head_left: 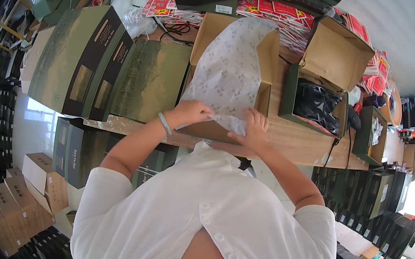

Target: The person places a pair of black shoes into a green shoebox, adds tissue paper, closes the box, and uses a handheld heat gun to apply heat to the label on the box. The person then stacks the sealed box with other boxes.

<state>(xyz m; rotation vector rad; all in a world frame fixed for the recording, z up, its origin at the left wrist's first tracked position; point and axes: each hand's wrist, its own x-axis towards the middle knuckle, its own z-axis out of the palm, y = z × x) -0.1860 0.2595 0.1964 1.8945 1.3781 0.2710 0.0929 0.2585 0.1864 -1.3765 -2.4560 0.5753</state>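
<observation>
An open cardboard box [269, 58] with a brown inside stands on the wooden table in front of me. White patterned tissue paper [230, 66] lies across it and rises past its far edge. My left hand [192, 113], with a pale bangle at the wrist, pinches the near left edge of the sheet. On the near right, my right hand [255, 130] has its fingers closed on the crumpled, folded-over end of the same paper. Whatever lies under the tissue is hidden.
Right of it, an open green box [288, 96] holds something wrapped in black plastic [318, 106]. Closed green boxes [75, 61] stand at the left. Red-and-white printed packets [287, 26] are heaped along the back. A smaller open box [363, 134] sits at the table's right end.
</observation>
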